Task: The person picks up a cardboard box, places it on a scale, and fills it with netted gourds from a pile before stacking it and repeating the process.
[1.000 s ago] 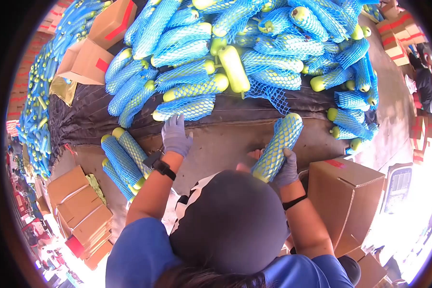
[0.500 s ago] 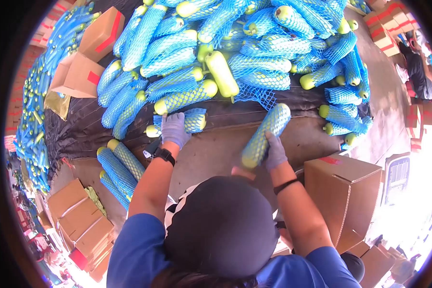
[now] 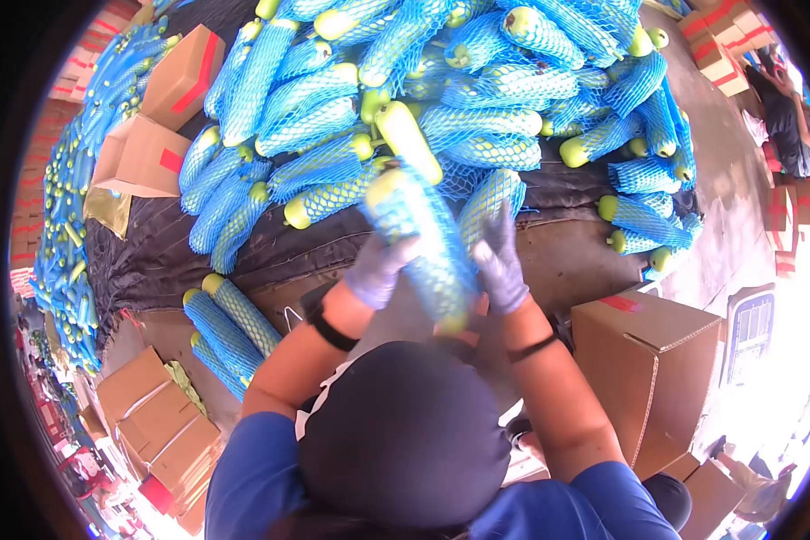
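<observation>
A pale green gourd (image 3: 427, 256) sleeved in blue foam net is raised in front of me, tilted and blurred by motion. My left hand (image 3: 378, 270), in a pale glove, is closed on its left side. On the other side my right hand (image 3: 502, 265), gloved too, is open with its fingers stretched upward, close to the gourd's edge; whether it touches cannot be told. Just beyond the right fingers, another netted gourd (image 3: 493, 200) lies at the pile's front edge. A bare gourd (image 3: 407, 139) without net rests on the pile.
The big pile of netted gourds (image 3: 513, 90) spreads over a dark cloth (image 3: 144, 256). Several netted gourds (image 3: 243, 310) lie on the floor to the left. A tall carton (image 3: 639, 360) stands at right, flattened cardboard (image 3: 157, 414) at lower left. Another person (image 3: 787, 117) is at far right.
My left hand has lifted the gourd from the cloth edge and brought it rightward to the middle. The gourd my right hand held now lies at the pile's edge, and that hand has opened.
</observation>
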The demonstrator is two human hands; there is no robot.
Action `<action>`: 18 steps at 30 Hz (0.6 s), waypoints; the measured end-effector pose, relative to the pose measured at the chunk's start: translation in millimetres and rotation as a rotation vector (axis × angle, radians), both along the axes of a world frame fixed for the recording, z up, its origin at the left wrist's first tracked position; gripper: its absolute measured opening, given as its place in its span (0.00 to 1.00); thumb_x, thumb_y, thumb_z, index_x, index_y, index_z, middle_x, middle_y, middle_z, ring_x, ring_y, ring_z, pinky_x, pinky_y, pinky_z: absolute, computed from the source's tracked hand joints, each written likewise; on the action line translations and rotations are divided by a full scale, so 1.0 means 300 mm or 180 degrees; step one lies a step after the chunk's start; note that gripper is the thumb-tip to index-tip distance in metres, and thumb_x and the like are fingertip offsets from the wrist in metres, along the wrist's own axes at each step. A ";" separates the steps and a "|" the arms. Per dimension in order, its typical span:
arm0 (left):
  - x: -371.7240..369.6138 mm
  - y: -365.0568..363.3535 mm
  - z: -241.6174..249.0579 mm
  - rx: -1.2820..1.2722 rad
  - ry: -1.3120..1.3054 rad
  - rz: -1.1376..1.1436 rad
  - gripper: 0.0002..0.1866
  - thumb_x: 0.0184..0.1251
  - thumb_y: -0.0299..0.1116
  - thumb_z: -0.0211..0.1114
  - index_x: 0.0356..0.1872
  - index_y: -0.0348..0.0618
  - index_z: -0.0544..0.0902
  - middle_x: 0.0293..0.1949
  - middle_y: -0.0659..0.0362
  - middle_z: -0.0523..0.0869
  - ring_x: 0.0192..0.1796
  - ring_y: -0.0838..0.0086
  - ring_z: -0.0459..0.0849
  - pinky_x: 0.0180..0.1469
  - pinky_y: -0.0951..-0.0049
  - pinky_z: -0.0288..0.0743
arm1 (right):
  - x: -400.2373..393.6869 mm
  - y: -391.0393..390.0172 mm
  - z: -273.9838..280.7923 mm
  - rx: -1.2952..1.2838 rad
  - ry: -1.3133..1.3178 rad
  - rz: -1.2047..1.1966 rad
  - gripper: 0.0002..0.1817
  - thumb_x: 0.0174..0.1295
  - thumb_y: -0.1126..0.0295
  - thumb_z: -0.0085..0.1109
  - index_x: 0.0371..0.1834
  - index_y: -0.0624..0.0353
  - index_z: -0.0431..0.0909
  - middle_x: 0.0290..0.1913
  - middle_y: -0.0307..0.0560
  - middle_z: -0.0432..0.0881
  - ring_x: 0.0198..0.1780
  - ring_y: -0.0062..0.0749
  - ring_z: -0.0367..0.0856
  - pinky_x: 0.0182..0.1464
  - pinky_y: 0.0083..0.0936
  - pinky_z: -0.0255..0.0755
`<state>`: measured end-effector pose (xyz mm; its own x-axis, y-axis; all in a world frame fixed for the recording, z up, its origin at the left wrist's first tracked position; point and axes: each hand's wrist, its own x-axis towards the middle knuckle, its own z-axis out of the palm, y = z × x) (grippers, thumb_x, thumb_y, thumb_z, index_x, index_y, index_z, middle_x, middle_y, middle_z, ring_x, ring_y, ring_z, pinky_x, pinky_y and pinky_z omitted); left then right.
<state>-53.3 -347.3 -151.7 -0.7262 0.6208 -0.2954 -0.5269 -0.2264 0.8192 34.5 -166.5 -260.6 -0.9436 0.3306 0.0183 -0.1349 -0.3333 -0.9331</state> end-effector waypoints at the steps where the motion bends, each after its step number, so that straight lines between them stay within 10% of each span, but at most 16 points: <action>1: 0.004 0.045 -0.039 0.0138 -0.0093 -0.0072 0.36 0.57 0.46 0.73 0.63 0.38 0.73 0.54 0.58 0.81 0.57 0.71 0.80 0.60 0.65 0.75 | 0.010 -0.028 0.277 -0.1517 0.0041 0.0607 0.61 0.50 0.51 0.79 0.81 0.61 0.47 0.75 0.51 0.62 0.76 0.35 0.59 0.76 0.34 0.54; 5: -0.039 0.151 0.047 0.0552 0.0704 -0.0451 0.34 0.58 0.46 0.74 0.63 0.39 0.74 0.54 0.56 0.82 0.56 0.69 0.81 0.60 0.66 0.74 | 0.058 0.024 0.393 -0.0753 -0.0906 0.1547 0.53 0.48 0.56 0.80 0.76 0.62 0.58 0.65 0.45 0.73 0.64 0.31 0.72 0.67 0.32 0.67; 7: -0.163 0.082 0.085 -0.1201 0.2151 -0.1013 0.23 0.54 0.39 0.74 0.50 0.41 0.80 0.47 0.56 0.84 0.49 0.72 0.82 0.52 0.66 0.78 | 0.084 0.038 0.424 -0.0517 -0.1159 0.1086 0.51 0.46 0.57 0.79 0.72 0.62 0.62 0.59 0.44 0.77 0.56 0.30 0.77 0.59 0.30 0.73; 9: -0.347 -0.075 -0.161 -0.2657 0.3880 0.0997 0.18 0.50 0.35 0.74 0.42 0.41 0.82 0.44 0.49 0.85 0.49 0.60 0.84 0.54 0.61 0.78 | 0.108 0.049 0.456 -0.0486 -0.0989 0.0898 0.50 0.43 0.55 0.79 0.69 0.62 0.64 0.55 0.44 0.79 0.52 0.31 0.79 0.55 0.30 0.76; 12: -0.603 -0.373 -0.280 -0.4499 0.3271 0.0166 0.40 0.41 0.34 0.76 0.62 0.41 0.72 0.59 0.46 0.79 0.62 0.55 0.78 0.66 0.61 0.71 | 0.195 0.083 0.417 -0.0885 -0.1225 0.0904 0.49 0.41 0.54 0.80 0.67 0.61 0.66 0.51 0.45 0.79 0.51 0.34 0.79 0.56 0.32 0.76; 18: -0.767 -0.354 -0.198 -0.5108 0.2964 -0.1699 0.53 0.39 0.43 0.82 0.73 0.44 0.67 0.68 0.45 0.73 0.70 0.54 0.72 0.74 0.66 0.65 | 0.275 0.092 0.370 -0.0897 -0.1314 0.0815 0.47 0.44 0.58 0.80 0.67 0.60 0.66 0.52 0.45 0.80 0.53 0.34 0.80 0.59 0.32 0.75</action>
<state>-283.3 -453.6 -211.2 -0.8237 0.3816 -0.4194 0.3818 0.9201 0.0874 116.9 -139.0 -149.5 -0.9045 0.0286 -0.4254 0.3406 -0.5516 -0.7614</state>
